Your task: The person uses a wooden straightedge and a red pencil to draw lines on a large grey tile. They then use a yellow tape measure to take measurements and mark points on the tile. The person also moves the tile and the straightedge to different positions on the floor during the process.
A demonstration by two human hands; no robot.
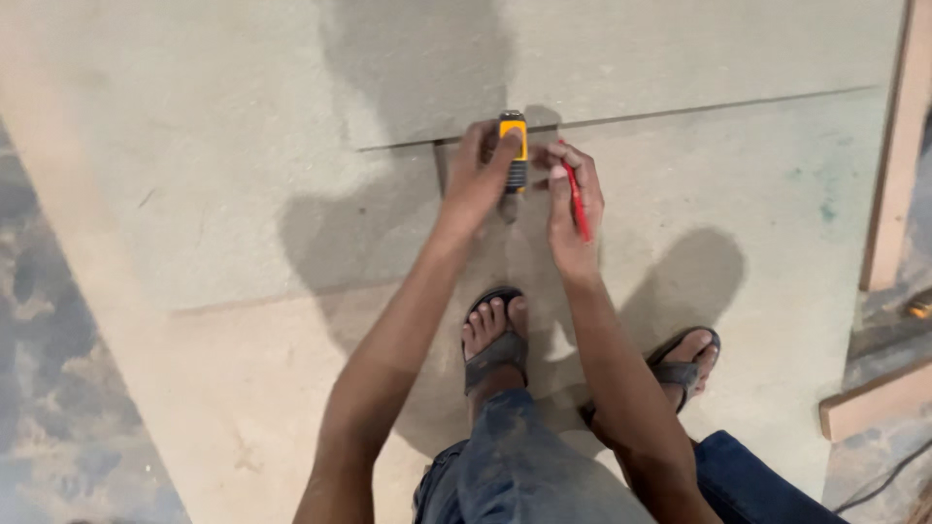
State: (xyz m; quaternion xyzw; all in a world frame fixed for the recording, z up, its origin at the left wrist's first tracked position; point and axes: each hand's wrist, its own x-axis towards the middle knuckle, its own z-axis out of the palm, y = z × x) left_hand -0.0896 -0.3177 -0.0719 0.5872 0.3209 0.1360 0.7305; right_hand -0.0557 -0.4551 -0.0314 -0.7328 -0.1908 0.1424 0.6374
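Note:
My left hand (478, 170) grips a yellow and black tape measure (514, 147), pressing it down on a large tan fibreboard sheet (243, 175) lying on the floor. Right beside it, my right hand (570, 209) holds a red pencil (577, 204) with its tip close to the tape measure. Both hands sit just below a straight seam or cut line (680, 109) that runs across the board. My feet in black sandals (493, 340) stand on the same sheet, below the hands.
A narrow wooden strip (898, 146) stands along the right edge, with another board end (874, 400) lower right. Patchy dark floor (49, 369) shows on the left. A cable (888, 480) lies at the bottom right.

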